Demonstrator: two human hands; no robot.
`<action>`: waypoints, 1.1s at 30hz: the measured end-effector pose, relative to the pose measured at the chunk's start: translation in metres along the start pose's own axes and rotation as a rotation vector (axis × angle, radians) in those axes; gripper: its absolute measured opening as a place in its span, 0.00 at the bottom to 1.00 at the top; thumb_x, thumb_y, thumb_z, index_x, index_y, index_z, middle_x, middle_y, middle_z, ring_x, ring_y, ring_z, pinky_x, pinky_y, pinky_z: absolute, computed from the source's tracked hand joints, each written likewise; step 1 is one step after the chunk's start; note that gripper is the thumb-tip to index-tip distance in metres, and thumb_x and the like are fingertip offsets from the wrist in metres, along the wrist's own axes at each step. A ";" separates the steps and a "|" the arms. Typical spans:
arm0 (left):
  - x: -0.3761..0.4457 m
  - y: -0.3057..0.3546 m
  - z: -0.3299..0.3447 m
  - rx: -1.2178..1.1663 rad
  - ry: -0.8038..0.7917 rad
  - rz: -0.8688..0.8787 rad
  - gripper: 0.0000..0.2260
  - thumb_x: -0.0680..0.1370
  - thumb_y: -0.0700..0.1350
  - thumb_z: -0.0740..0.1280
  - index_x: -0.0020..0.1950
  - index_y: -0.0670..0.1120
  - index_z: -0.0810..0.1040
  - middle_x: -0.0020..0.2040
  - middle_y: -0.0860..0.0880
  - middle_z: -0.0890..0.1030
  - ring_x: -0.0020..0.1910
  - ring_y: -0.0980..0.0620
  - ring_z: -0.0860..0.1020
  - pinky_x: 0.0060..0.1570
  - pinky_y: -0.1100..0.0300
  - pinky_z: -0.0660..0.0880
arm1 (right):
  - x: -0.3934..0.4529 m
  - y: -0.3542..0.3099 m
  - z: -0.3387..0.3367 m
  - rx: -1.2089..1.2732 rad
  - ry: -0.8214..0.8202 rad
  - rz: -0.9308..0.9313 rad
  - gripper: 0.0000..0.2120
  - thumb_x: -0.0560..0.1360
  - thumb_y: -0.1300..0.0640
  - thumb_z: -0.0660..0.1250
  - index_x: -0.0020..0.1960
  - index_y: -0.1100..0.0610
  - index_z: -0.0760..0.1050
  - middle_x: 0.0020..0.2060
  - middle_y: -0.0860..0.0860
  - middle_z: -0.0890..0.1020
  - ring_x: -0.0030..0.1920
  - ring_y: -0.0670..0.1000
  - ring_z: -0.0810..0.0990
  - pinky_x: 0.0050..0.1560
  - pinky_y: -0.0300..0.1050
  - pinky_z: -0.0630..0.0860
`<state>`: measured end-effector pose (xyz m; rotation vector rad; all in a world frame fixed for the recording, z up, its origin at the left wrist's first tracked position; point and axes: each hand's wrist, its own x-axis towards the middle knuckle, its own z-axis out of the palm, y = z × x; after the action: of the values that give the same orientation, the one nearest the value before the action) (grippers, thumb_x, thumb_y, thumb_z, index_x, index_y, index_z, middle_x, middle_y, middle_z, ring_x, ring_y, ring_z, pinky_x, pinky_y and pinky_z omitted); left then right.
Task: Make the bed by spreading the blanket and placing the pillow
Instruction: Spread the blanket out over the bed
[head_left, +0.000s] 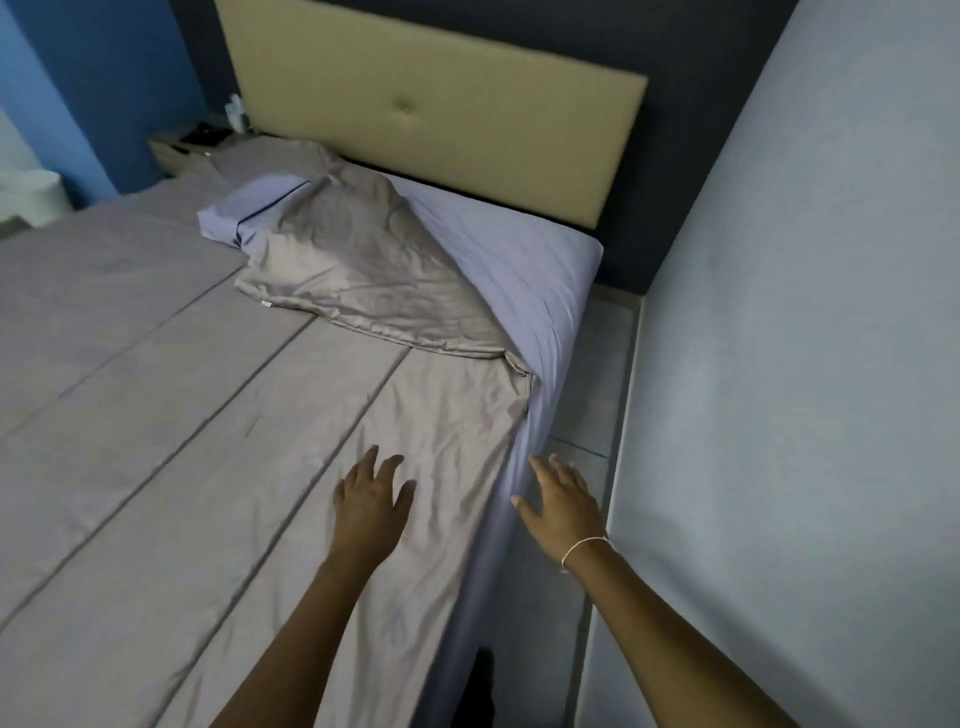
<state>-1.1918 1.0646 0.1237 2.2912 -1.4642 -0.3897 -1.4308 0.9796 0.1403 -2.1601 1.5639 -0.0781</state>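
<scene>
Blanket (218, 395) covers bed; pillow (244, 210) half-covered; left hand (371, 506) flat.

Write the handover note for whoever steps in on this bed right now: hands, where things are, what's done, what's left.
Left hand: open, flat on the grey blanket near the bed's right edge.
Right hand: open, holding nothing, by the side of the mattress.
Blanket: spread flat over most of the bed, but its top right corner is folded back, baring the lilac sheet by the headboard.
Pillow: at the head end, partly under the folded-back blanket.
Done: most of the spreading.
Left: unfold that corner up to the headboard, smooth it, free the pillow and set it in place on top.
</scene>
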 end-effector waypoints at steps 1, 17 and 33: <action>0.020 0.007 0.002 -0.005 0.008 -0.014 0.20 0.79 0.53 0.62 0.68 0.47 0.71 0.73 0.40 0.65 0.71 0.40 0.65 0.68 0.43 0.63 | 0.021 0.002 -0.007 -0.006 -0.005 -0.010 0.31 0.78 0.41 0.59 0.77 0.49 0.54 0.77 0.54 0.54 0.77 0.58 0.50 0.74 0.54 0.57; 0.226 0.094 0.066 -0.079 0.098 -0.305 0.15 0.78 0.52 0.64 0.63 0.49 0.75 0.72 0.41 0.66 0.58 0.43 0.78 0.61 0.44 0.70 | 0.305 0.072 -0.073 0.015 -0.131 -0.181 0.24 0.76 0.50 0.66 0.70 0.52 0.67 0.73 0.55 0.64 0.74 0.56 0.61 0.70 0.49 0.63; 0.442 0.166 0.129 -0.107 0.111 -0.577 0.16 0.78 0.52 0.64 0.63 0.49 0.74 0.72 0.41 0.66 0.58 0.40 0.77 0.60 0.43 0.71 | 0.581 0.084 -0.130 -0.062 -0.306 -0.441 0.26 0.76 0.47 0.64 0.72 0.50 0.64 0.73 0.52 0.65 0.74 0.55 0.60 0.70 0.54 0.66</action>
<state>-1.1970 0.5777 0.0775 2.5658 -0.6892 -0.4745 -1.3425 0.3864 0.0926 -2.3949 0.9194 0.1558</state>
